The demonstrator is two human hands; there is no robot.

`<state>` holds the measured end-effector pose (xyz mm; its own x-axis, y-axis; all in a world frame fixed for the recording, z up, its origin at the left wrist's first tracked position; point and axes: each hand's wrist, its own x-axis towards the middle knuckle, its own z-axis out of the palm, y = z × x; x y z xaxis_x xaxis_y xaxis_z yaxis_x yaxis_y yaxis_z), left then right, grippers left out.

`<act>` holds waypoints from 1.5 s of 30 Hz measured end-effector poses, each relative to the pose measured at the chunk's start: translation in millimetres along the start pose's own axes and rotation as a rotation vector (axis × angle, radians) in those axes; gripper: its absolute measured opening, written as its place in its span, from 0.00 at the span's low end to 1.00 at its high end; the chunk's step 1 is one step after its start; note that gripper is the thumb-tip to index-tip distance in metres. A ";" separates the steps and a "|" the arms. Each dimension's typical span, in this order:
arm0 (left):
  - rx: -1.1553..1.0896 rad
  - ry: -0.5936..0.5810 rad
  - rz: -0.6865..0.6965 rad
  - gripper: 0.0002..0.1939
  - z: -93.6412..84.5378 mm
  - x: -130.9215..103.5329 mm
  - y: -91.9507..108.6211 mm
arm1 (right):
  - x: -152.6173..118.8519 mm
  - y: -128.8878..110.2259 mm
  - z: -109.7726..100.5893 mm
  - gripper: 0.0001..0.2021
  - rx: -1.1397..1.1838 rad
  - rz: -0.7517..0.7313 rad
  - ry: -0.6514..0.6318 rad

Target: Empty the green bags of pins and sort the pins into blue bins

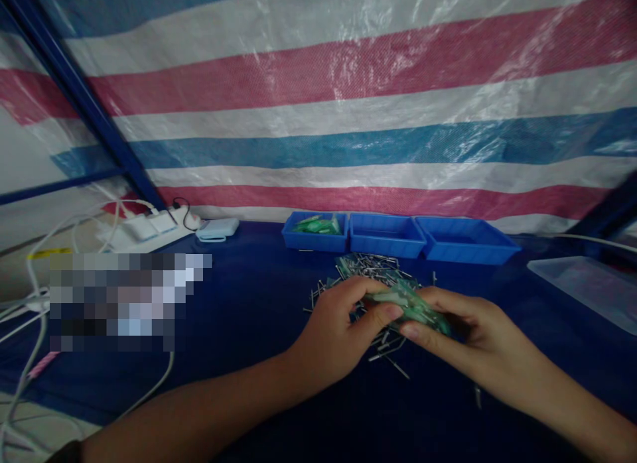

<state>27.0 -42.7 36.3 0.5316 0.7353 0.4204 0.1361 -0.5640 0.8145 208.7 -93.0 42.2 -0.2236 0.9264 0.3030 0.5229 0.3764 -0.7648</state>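
While my left hand (341,320) and right hand (480,340) pinch, nearly closed, one green translucent plastic bundle (415,306) above scattered slim silver metal pins (371,266), I judge it light, flexible and slippery, best held near both ends.

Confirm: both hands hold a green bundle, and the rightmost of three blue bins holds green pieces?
Wrong bin: in the head view, the green pieces lie in the leftmost blue bin. Left hand and right hand do hold the green bundle.
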 end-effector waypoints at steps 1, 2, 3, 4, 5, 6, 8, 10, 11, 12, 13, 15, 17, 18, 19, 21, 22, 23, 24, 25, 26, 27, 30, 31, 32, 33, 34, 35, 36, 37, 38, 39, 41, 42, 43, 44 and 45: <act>-0.012 -0.006 -0.009 0.06 0.5 -0.3 0.2 | -0.4 -0.3 2.3 0.03 -0.034 -0.001 0.020; -0.026 -0.008 -0.024 0.07 1.1 -0.4 0.4 | -1.0 -0.8 4.0 0.05 -0.071 -0.006 0.053; -0.049 -0.004 -0.049 0.09 1.6 -0.2 0.3 | -1.7 -1.3 4.8 0.06 -0.115 -0.023 0.096; -0.081 0.004 -0.084 0.11 1.9 0.3 -0.2 | -2.5 -1.8 4.7 0.06 -0.167 -0.060 0.136; -0.120 0.014 -0.126 0.14 2.1 1.1 -1.0 | -3.4 -2.1 3.7 0.04 -0.225 -0.118 0.176; -0.164 0.021 -0.168 0.16 2.0 2.1 -2.2 | -4.3 -2.0 2.2 0.02 -0.287 -0.190 0.210; -0.249 -0.001 -0.239 0.22 1.3 4.7 -5.5 | -6.4 -0.3 -1.5 0.10 -0.412 -0.349 0.254; -0.304 -0.091 -0.276 0.29 0.5 6.8 -8.5 | -8.8 3.2 -4.3 0.20 -0.521 -0.465 0.262; -0.326 -0.149 -0.291 0.31 0.3 7.3 -9.3 | -10.0 5.1 -5.0 0.23 -0.563 -0.493 0.260; -0.344 -0.202 -0.307 0.32 0.4 7.4 -9.5 | -11.1 6.8 -5.2 0.26 -0.592 -0.510 0.252; -0.366 -0.243 -0.320 0.30 0.8 7.2 -9.2 | -11.9 8.1 -5.0 0.27 -0.611 -0.524 0.249; -0.433 -0.293 -0.338 0.22 1.8 6.2 -7.7 | -12.0 8.7 -4.1 0.26 -0.623 -0.535 0.241; -0.488 -0.315 -0.314 0.14 2.3 5.3 -6.7 | -9.9 7.0 -2.9 0.23 -0.608 -0.522 0.253; -0.472 -0.303 -0.289 0.12 2.0 5.2 -6.9 | -8.2 5.7 -2.2 0.20 -0.588 -0.486 0.277; -0.420 -0.277 -0.258 0.12 1.1 5.3 -7.4 | -6.3 4.4 -1.6 0.18 -0.554 -0.423 0.310; -0.228 -0.169 -0.185 0.12 -2.3 6.1 -8.6 | -2.6 2.8 0.3 0.16 -0.413 -0.251 0.389; -0.116 -0.107 -0.137 0.12 -4.6 6.7 -9.1 | -1.0 2.6 1.7 0.15 -0.302 -0.151 0.396; -0.008 -0.056 -0.078 0.11 -7.0 7.2 -9.4 | 0.3 2.6 3.3 0.15 -0.165 -0.054 0.373; 0.090 -0.026 -0.008 0.10 -9.5 7.7 -9.4 | 1.4 2.9 5.1 0.15 -0.011 0.036 0.322; 0.180 -0.019 0.071 0.09 -11.7 8.0 -9.4 | 2.3 3.1 7.2 0.16 0.150 0.113 0.253; 0.261 -0.036 0.150 0.08 -13.6 8.3 -9.4 | 3.1 3.3 9.3 0.18 0.298 0.173 0.181; 0.330 -0.072 0.216 0.07 -15.1 8.5 -9.5 | 3.7 3.4 11.2 0.21 0.414 0.220 0.121; 0.449 -0.177 0.318 0.09 -17.4 8.5 -10.7 | 4.9 2.6 14.8 0.19 0.534 0.293 0.068; 0.463 -0.195 0.332 0.09 -17.6 8.3 -11.1 | 5.2 2.3 14.9 0.16 0.521 0.306 0.075; 0.470 -0.208 0.340 0.09 -17.6 7.9 -11.3 | 5.3 2.0 14.4 0.13 0.503 0.315 0.087; 0.470 -0.217 0.344 0.09 -17.3 7.3 -11.2 | 5.4 1.9 13.5 0.11 0.489 0.316 0.096; 0.464 -0.218 0.339 0.11 -16.8 6.4 -11.0 | 5.4 1.9 12.3 0.11 0.479 0.310 0.109; 0.447 -0.209 0.320 0.15 -16.0 5.2 -10.4 | 5.5 2.1 10.8 0.11 0.468 0.299 0.128; 0.414 -0.194 0.291 0.22 -14.9 3.9 -9.8 | 5.5 2.4 9.2 0.11 0.451 0.287 0.157; 0.366 -0.173 0.254 0.29 -13.6 2.6 -9.1 | 5.5 2.7 7.7 0.11 0.429 0.272 0.197; 0.302 -0.152 0.204 0.35 -12.0 1.6 -8.6 | 5.4 2.9 6.3 0.11 0.403 0.259 0.245; 0.225 -0.131 0.139 0.39 -10.3 1.0 -8.4 | 5.3 3.1 5.2 0.11 0.373 0.248 0.295; 0.046 -0.104 -0.044 0.40 -6.7 1.4 -9.1 | 4.3 3.3 4.3 0.10 0.304 0.211 0.371; -0.047 -0.099 -0.141 0.38 -5.1 2.4 -10.0 | 3.4 3.4 4.5 0.09 0.263 0.184 0.390; -0.133 -0.109 -0.221 0.34 -3.7 3.6 -11.1 | 2.2 3.7 5.1 0.08 0.219 0.152 0.398; -0.204 -0.137 -0.271 0.30 -2.5 4.9 -12.2 | 0.9 4.0 6.0 0.08 0.169 0.119 0.395; -0.256 -0.175 -0.291 0.25 -1.5 5.9 -13.2 | -0.5 4.5 7.0 0.07 0.111 0.081 0.387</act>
<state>27.1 -30.3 28.7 0.6386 0.7627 0.1024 0.1008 -0.2148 0.9714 205.3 -91.8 34.6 0.1518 0.8973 0.4145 0.4292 0.3179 -0.8454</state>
